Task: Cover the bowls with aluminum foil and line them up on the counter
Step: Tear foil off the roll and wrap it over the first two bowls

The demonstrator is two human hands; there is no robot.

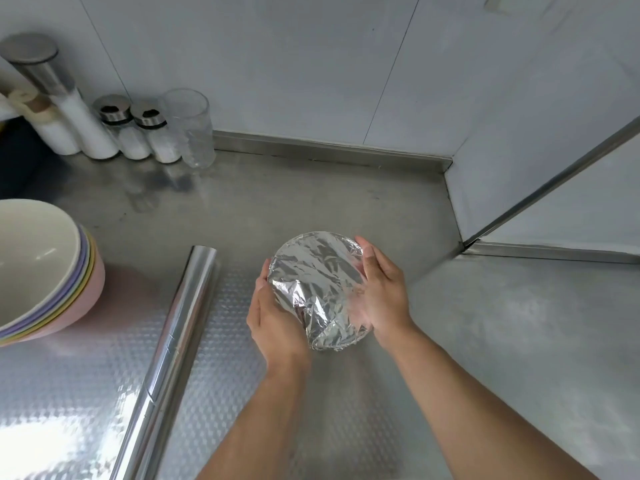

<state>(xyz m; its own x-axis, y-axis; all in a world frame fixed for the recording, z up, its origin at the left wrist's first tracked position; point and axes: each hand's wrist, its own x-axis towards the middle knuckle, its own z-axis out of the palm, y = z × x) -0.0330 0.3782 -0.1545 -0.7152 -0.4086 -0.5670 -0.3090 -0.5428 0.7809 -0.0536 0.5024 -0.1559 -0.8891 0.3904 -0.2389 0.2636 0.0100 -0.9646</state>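
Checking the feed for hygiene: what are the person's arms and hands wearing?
Nothing visible: the left hand and right hand are bare, without gloves, rings or watch. Both forearms are uncovered to the frame edge, no sleeves in view.

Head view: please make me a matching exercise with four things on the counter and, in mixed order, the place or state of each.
Things:
1. foil-covered bowl
2. foil roll
3. stacked bowls
4. empty glass

Places or states:
A. nested at the left edge, uncovered
B. held between both hands
C. upright at the back wall, beside the shakers
D. lying on the counter, left of the hands

Pairs: 1-B, 2-D, 3-A, 4-C
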